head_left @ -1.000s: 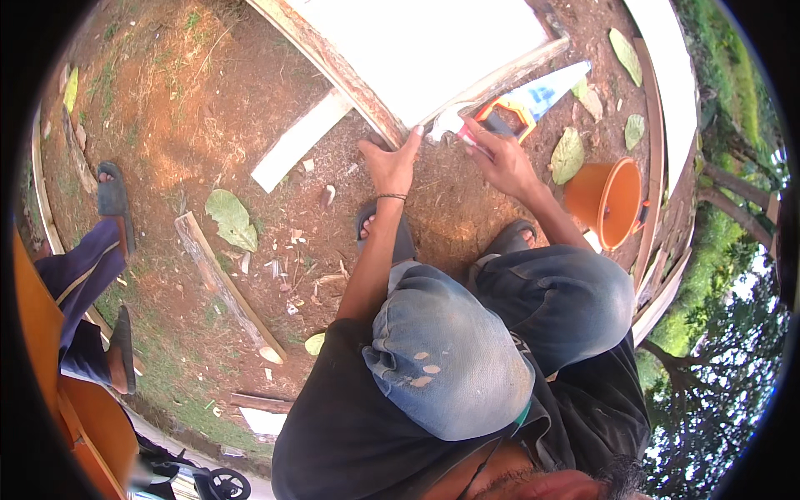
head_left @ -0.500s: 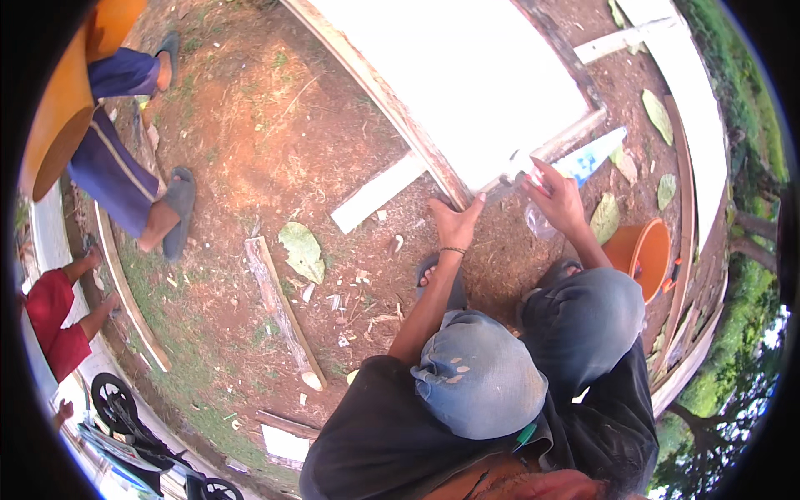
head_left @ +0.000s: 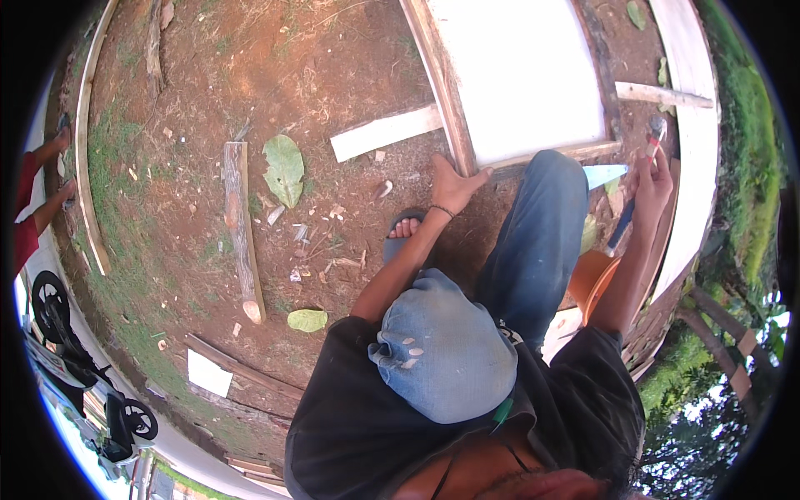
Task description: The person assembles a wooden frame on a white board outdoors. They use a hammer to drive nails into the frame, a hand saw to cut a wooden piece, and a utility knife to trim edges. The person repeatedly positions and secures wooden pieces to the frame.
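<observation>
My left hand [head_left: 454, 187] grips the near left corner of a wooden frame [head_left: 448, 92], thumb on its near end and fingers along the outer side. A bright white panel [head_left: 529, 83] fills the frame. Out to the right, my right hand [head_left: 652, 185] is closed around a hammer with a metal head [head_left: 657, 127], a red neck and a dark blue handle. The hammer is raised beside the frame, apart from it. A pale blue pointed piece [head_left: 606, 174] shows between my knee and the right hand.
An orange bucket [head_left: 593, 279] stands below my right forearm. A white board strip [head_left: 387, 133] juts from the frame's left side. A split log piece [head_left: 242, 233], large leaves [head_left: 284, 171] and wood chips lie on the soil. Long boards [head_left: 696, 150] line the right; a motorbike [head_left: 62, 317] stands far left.
My right hand has moved right, away from the frame's near edge, and now shows the hammer. My left hand stays at the corner. The person in orange at left is out of view.
</observation>
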Demonstrator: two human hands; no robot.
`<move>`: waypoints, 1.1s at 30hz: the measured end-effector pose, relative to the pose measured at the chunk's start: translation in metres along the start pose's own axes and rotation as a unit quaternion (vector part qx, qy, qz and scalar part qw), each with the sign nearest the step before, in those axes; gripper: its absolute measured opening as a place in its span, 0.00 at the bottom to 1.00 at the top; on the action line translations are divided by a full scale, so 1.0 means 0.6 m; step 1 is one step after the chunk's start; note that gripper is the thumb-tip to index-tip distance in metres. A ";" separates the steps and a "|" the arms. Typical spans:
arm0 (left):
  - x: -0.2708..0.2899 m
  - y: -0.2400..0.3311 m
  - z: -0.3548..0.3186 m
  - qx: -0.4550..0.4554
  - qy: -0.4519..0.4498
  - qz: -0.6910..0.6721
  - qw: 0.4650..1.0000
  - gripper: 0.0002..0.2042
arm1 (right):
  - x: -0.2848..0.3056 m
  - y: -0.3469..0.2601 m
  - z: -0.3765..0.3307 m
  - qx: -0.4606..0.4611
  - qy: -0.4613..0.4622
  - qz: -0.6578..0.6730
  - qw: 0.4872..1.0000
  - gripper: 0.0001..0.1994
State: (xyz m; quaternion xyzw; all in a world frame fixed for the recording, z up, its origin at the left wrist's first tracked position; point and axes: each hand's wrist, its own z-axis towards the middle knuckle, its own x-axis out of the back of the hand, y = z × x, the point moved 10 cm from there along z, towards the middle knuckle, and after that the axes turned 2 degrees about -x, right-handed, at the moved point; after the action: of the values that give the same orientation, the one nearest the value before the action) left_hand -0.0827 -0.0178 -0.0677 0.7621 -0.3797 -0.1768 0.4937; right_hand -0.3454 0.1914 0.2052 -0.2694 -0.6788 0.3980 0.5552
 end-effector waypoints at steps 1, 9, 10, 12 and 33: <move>0.003 -0.009 -0.001 0.002 -0.002 -0.003 1.000 0.39 | -0.012 -0.006 -0.004 0.000 -0.002 0.014 1.000 0.16; 0.004 -0.011 0.009 0.000 -0.015 0.011 1.000 0.39 | -0.100 -0.036 -0.081 -0.084 -0.119 0.138 0.980 0.15; 0.007 0.001 0.005 0.001 -0.013 0.011 1.000 0.40 | -0.108 -0.034 -0.091 -0.101 -0.136 0.136 0.976 0.16; 0.009 0.008 0.002 -0.003 -0.010 0.010 1.000 0.40 | -0.134 -0.037 -0.115 -0.102 -0.166 0.108 0.975 0.17; 0.089 -0.099 -0.076 0.037 0.055 -0.337 0.939 0.22 | -0.368 -0.026 -0.193 -0.010 -0.441 -0.280 0.853 0.22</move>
State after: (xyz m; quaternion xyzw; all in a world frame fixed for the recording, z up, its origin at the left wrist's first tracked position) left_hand 0.0053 -0.0165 -0.0944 0.8715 -0.0796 -0.2765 0.3972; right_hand -0.1791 0.0323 0.1070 0.1304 -0.9031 0.2954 0.2830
